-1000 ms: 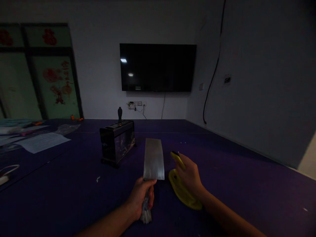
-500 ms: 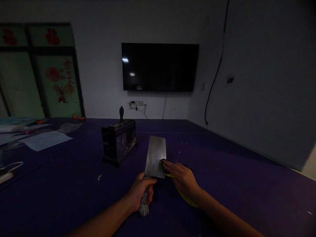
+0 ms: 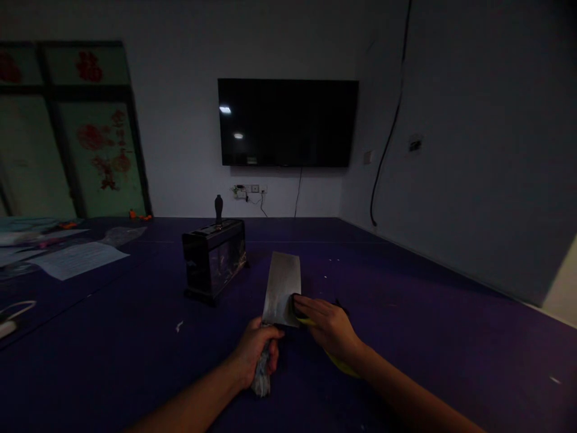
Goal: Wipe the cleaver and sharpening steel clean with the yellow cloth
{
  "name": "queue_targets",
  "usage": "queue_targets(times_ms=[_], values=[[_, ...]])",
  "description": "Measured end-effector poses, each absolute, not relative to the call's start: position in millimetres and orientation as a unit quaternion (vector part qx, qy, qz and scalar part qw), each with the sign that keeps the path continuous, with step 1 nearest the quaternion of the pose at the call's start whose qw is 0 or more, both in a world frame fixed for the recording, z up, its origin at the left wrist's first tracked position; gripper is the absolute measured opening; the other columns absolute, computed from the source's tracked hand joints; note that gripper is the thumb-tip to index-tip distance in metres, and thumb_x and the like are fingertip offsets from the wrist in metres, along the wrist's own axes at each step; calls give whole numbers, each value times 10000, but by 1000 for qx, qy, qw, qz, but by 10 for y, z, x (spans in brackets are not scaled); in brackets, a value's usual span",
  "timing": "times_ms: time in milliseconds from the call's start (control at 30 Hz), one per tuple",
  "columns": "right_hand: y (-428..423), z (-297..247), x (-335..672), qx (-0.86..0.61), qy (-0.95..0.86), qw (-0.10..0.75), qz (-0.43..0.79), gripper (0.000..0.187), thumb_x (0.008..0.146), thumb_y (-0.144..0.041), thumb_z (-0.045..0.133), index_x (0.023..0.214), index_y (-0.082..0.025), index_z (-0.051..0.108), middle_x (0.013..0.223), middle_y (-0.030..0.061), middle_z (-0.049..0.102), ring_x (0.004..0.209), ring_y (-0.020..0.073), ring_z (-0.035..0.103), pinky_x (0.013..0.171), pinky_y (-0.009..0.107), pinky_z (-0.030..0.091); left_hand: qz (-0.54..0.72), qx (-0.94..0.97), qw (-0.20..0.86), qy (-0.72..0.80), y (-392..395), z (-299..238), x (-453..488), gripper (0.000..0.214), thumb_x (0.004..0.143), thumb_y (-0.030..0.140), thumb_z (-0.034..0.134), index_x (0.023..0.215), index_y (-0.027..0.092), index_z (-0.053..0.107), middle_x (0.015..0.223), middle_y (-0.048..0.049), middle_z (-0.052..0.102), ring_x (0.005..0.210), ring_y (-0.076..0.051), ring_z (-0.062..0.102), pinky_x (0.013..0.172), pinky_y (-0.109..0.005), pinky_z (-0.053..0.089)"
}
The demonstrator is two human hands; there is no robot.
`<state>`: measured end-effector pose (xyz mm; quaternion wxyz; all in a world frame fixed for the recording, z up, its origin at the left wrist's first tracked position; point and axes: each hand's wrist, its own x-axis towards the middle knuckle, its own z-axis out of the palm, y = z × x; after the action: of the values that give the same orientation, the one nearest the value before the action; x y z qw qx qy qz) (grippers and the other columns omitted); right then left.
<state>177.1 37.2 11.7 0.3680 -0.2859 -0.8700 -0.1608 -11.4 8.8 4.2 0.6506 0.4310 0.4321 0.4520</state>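
Note:
My left hand (image 3: pixel 255 356) is closed around the handle of a cleaver (image 3: pixel 282 287), whose broad steel blade points away from me above the purple surface. My right hand (image 3: pixel 331 329) is closed on a yellow tool with a dark head (image 3: pixel 298 307), which it presses against the right edge of the blade near the heel. A strip of yellow (image 3: pixel 340 362) shows under my right wrist. The room is dim.
A black knife block (image 3: pixel 213 257) with one dark handle sticking up stands just left of the blade. Papers (image 3: pixel 76 257) and a white cable (image 3: pixel 11 319) lie at the far left. A wall television (image 3: pixel 287 122) hangs ahead.
My right hand has brought the yellow tool from beside the blade onto its right edge, and slid slightly toward the handle. The cleaver blade tilted a little to the right.

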Motion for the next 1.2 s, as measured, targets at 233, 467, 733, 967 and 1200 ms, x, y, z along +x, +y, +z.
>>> queue_targets(times_ms=[233, 467, 733, 967, 1200], values=[[296, 133, 1740, -240, -880, 382, -148, 445, 622, -37, 414, 1008, -160, 598, 1069, 78, 635, 845, 181, 638, 677, 288, 524, 458, 414, 644, 452, 73, 33, -116, 233, 574, 291, 551, 751, 197, 433, 401, 98, 415, 242, -73, 361, 280, -163, 206], [236, 176, 1703, -189, -893, 390, -123, 380, 618, -56, 425, 932, -166, 606, 995, 83, 665, 821, 180, 644, 632, 263, 512, 452, 403, 649, 461, 69, 61, -112, 227, 563, 274, 538, 747, 200, 429, 389, 93, 416, 246, -85, 359, 256, -172, 213], [225, 190, 1699, -193, -891, 390, -130, 359, 616, -69, 428, 911, -164, 611, 976, 87, 672, 782, 187, 652, 586, 262, 508, 452, 413, 643, 460, 51, 87, -108, 197, 574, 271, 525, 732, 193, 436, 391, 90, 410, 246, -77, 353, 270, -174, 246], [234, 179, 1704, -200, -889, 390, -136, 355, 641, -67, 436, 936, -172, 602, 980, 71, 672, 789, 179, 652, 620, 268, 516, 449, 422, 637, 462, 53, 83, -121, 188, 580, 269, 516, 729, 198, 427, 389, 91, 408, 248, -81, 359, 268, -170, 227], [254, 147, 1717, -236, -881, 388, -131, 406, 629, -62, 437, 985, -174, 598, 1009, 68, 662, 840, 172, 645, 688, 265, 523, 443, 427, 645, 453, 74, 60, -130, 167, 598, 260, 502, 734, 198, 427, 387, 91, 405, 236, -80, 351, 278, -170, 217]])
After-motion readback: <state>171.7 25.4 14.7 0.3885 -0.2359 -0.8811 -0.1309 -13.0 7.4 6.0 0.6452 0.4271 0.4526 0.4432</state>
